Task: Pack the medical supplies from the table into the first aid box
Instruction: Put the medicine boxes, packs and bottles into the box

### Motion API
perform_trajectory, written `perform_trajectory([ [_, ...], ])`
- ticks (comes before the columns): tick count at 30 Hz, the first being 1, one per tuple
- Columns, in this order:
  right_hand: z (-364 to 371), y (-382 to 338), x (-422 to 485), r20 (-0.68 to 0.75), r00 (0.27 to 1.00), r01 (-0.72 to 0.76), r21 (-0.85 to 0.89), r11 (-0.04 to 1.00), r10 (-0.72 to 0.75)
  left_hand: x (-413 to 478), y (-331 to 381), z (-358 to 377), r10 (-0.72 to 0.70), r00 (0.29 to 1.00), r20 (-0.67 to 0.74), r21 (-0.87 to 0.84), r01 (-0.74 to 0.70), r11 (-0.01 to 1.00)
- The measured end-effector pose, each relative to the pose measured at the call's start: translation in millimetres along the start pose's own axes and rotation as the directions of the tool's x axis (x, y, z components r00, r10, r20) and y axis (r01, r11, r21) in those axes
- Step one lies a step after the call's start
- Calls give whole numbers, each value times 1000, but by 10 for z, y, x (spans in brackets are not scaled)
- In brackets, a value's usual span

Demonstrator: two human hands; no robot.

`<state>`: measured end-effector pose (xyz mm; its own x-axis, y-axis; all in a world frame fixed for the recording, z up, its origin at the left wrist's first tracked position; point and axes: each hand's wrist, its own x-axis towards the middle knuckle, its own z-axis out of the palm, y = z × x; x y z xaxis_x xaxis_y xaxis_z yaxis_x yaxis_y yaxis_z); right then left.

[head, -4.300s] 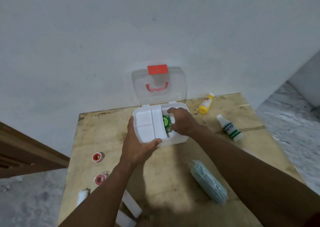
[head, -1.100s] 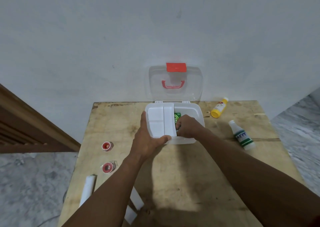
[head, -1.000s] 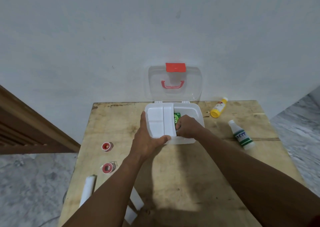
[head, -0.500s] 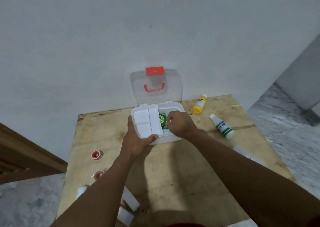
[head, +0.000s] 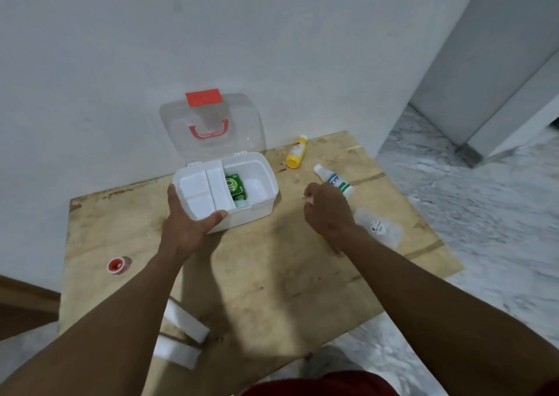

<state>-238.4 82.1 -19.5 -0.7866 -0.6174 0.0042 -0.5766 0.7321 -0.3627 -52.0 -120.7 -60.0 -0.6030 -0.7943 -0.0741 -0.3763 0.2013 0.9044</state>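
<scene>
Far left on the wooden table (head: 272, 274): a small red-centred tape roll (head: 116, 265), well apart from everything else. Nearer the front edge, two white packets (head: 181, 332), one partly tucked behind the left forearm.

Next, the left hand (head: 189, 223), reaching in from the lower left with the forearm stretched diagonally across the table. Fingers wrapped round the left wall of the first aid box (head: 257, 205), thumb pressed on the front rim, palm against the near left corner: clamped on the box.

Then the box itself, white, at the back of the table close to the wall, clear lid (head: 211, 126) standing upright with a red latch and red handle. Inside, a white divided tray (head: 205, 190) over the left half; to its right a green packet (head: 236, 185) lying in the open well, and just in front of that a pale teal item, too small to identify. Rest of the right well bare.

Right of the box, the right hand (head: 328, 211), held above the table and clear of the box, wrist bent, fingers loosely curled inward and gripping nothing, knuckles towards the white bottle with green bands (head: 335, 180) lying on its side just beyond. Whether the fingertips touch the bottle: cannot tell.

Behind that, a yellow bottle (head: 296, 156) on its side near the wall. Furthest right, a clear flat packet (head: 379, 229) beside the right wrist.
</scene>
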Motion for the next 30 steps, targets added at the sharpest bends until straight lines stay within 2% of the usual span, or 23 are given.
perform_trajectory([
  [11,-108,946,-200,134,980,-118,-205,972,147,5,13,-11,-75,997,-25,76,77,994],
  [16,-170,1220,-269,226,940,-182,-303,935,256,-17,92,-16,-85,996,-11,70,85,994],
  [22,-92,1326,-296,216,911,-263,-351,899,351,-36,146,-6,-74,997,-4,57,74,996],
  [26,-127,1327,-271,231,912,-256,-322,911,338,-38,154,10,-61,998,0,51,61,997],
  [30,-197,1229,-225,207,949,-175,-279,944,237,-28,114,-4,-89,996,6,55,89,994],
])
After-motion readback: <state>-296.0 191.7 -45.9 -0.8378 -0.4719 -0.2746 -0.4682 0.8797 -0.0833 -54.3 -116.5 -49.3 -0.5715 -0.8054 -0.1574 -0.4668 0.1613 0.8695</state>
